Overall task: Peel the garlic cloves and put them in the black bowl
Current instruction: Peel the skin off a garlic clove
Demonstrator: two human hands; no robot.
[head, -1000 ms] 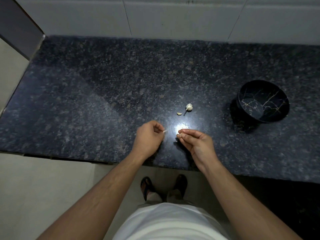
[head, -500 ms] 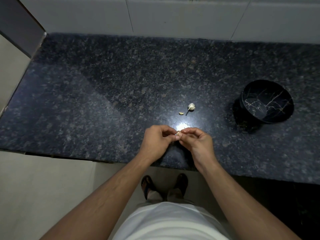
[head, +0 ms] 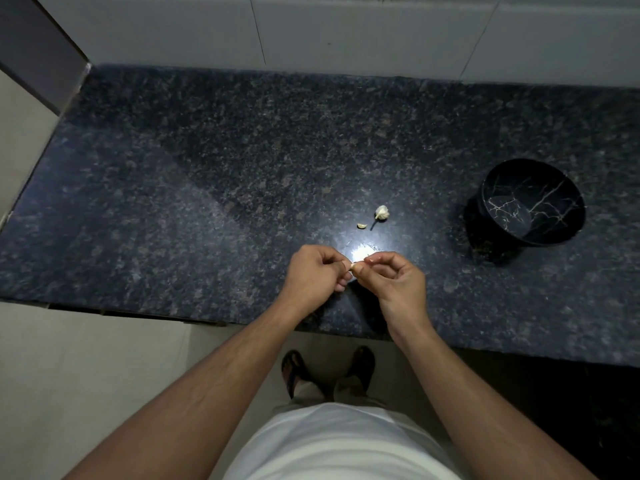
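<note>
Over dark counter (head: 207, 202), garlic clove (head: 354, 267) between left hand (head: 313, 277) and right hand (head: 398, 284).

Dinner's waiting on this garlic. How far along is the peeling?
Early. The black bowl looks empty. Left hand and right hand pinch one garlic clove between them, mid-peel. A small clove piece and a white garlic remnant lie on the counter.

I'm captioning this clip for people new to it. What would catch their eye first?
Both hands, the left hand and right hand, meet at the near middle of the dark granite counter, pinching a small garlic clove beside a bright glare. Far right sits the black bowl with pale veins; between them lie a white garlic piece and a small scrap.
</note>
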